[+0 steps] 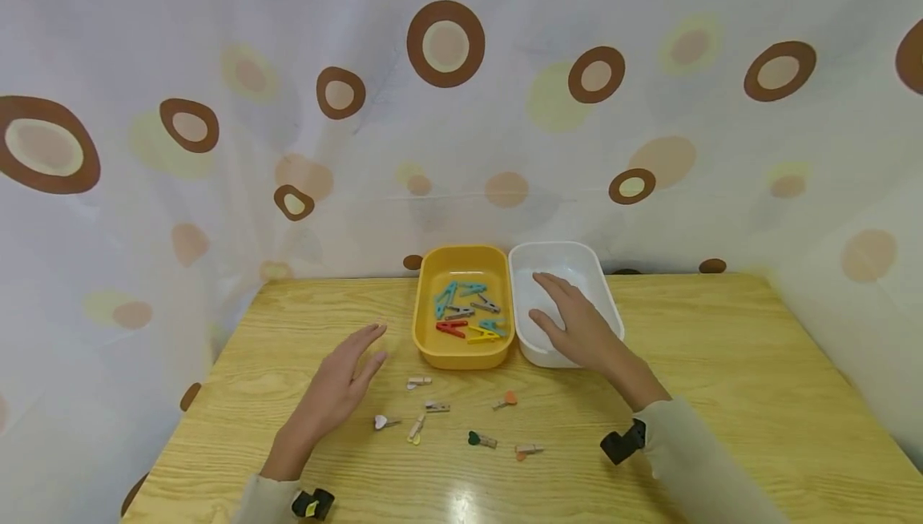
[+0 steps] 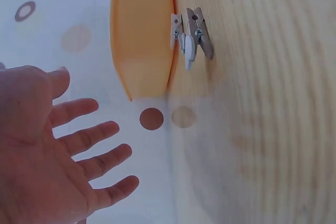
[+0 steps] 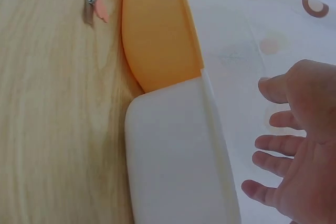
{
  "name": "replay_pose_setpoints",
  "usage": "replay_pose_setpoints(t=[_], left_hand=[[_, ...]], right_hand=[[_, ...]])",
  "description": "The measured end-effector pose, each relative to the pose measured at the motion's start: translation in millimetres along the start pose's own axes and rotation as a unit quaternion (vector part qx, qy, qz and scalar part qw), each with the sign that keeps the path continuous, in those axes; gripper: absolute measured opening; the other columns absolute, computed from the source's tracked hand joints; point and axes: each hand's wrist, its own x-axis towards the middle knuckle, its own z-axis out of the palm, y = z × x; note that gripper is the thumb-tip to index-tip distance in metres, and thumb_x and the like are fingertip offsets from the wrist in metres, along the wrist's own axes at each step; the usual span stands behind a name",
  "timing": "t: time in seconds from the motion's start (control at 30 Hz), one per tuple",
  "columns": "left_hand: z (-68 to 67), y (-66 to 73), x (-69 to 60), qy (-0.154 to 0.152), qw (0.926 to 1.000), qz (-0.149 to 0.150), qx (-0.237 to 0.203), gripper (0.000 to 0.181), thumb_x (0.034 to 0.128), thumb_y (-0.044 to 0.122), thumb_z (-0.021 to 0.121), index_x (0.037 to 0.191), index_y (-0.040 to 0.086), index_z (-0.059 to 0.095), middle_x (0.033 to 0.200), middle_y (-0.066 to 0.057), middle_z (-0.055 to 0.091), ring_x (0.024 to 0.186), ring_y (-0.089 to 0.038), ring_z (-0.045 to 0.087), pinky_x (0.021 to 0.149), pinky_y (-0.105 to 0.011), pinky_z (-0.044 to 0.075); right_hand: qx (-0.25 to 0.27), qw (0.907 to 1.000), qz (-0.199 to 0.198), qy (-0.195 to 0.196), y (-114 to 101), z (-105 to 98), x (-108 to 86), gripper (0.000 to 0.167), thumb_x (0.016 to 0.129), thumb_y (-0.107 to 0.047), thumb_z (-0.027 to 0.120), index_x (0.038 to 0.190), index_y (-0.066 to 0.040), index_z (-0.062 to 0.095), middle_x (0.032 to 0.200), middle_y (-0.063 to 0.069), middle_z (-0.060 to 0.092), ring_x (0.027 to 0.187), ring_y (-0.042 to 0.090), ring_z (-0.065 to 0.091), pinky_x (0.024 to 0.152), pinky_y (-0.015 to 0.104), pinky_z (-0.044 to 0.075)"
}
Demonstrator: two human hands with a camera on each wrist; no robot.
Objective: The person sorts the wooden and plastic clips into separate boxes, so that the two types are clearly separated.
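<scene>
My left hand hovers over the table left of the yellow tray, its fingers spread and nothing in it. Above the white tray is my right hand, also holding nothing, fingers extended. The yellow tray carries several plastic clothespins, among them a red one, a yellow one and blue ones. In front of the trays lie several small wooden clothespins with decorations: a white heart one, a dark green one and an orange one.
Both trays stand side by side at the back of the wooden table. Behind them hangs a pale curtain with brown circles. A black strap device sits on each wrist, the right one and the left one.
</scene>
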Motion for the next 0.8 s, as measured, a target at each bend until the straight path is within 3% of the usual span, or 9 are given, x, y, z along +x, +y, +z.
replay_pose_setpoints(t=[0.23, 0.37, 0.5, 0.67, 0.8], left_hand=[[-8.5, -5.4, -17.0, 0.043, 0.9969, -0.025, -0.061, 0.035, 0.1055, 0.015, 0.060, 0.137, -0.001, 0.062, 0.135, -0.016, 0.065, 0.125, -0.040, 0.059, 0.099, -0.064, 0.047], [-8.4, -5.3, -24.2, 0.040, 0.9950, -0.050, -0.077, 0.030, 0.1018, 0.011, 0.066, 0.130, 0.002, 0.067, 0.127, -0.011, 0.069, 0.116, -0.035, 0.064, 0.094, -0.063, 0.049], [-5.4, -5.2, -31.4, 0.027, 0.9902, -0.094, -0.100, 0.026, 0.0986, 0.011, 0.070, 0.124, 0.005, 0.071, 0.122, -0.005, 0.071, 0.113, -0.029, 0.065, 0.094, -0.059, 0.051], [-3.0, -5.1, -38.8, 0.018, 0.9806, -0.135, -0.141, 0.023, 0.0928, 0.011, 0.078, 0.116, 0.010, 0.075, 0.118, -0.004, 0.072, 0.112, -0.029, 0.066, 0.094, -0.055, 0.053], [-3.0, -3.6, -44.1, 0.012, 0.9767, -0.151, -0.152, 0.024, 0.0907, 0.013, 0.080, 0.114, 0.010, 0.076, 0.117, -0.005, 0.073, 0.111, -0.028, 0.066, 0.093, -0.054, 0.053]], right_hand=[[-0.037, 0.9989, -0.004, 0.029, 4.1, -9.1, -30.1, 0.064, 0.106, -0.026, 0.060, 0.158, 0.002, 0.035, 0.160, 0.024, 0.035, 0.147, 0.044, 0.032, 0.115, 0.063, 0.029], [-0.074, 0.9958, -0.015, 0.053, 8.7, -14.5, -44.4, 0.067, 0.102, -0.025, 0.066, 0.156, 0.004, 0.037, 0.158, 0.026, 0.039, 0.146, 0.046, 0.035, 0.112, 0.065, 0.033], [-0.124, 0.9898, -0.026, 0.065, 17.7, -15.0, -53.8, 0.071, 0.098, -0.026, 0.071, 0.153, 0.007, 0.041, 0.155, 0.030, 0.041, 0.142, 0.050, 0.039, 0.109, 0.066, 0.036], [-0.164, 0.9861, 0.015, 0.026, 27.8, -14.3, -63.6, 0.071, 0.104, -0.034, 0.060, 0.156, 0.008, 0.034, 0.161, 0.029, 0.032, 0.147, 0.049, 0.030, 0.111, 0.070, 0.030], [-0.182, 0.9821, 0.048, -0.001, 31.4, -17.7, -68.6, 0.072, 0.109, -0.038, 0.048, 0.159, 0.008, 0.025, 0.165, 0.027, 0.024, 0.151, 0.046, 0.021, 0.111, 0.074, 0.023]])
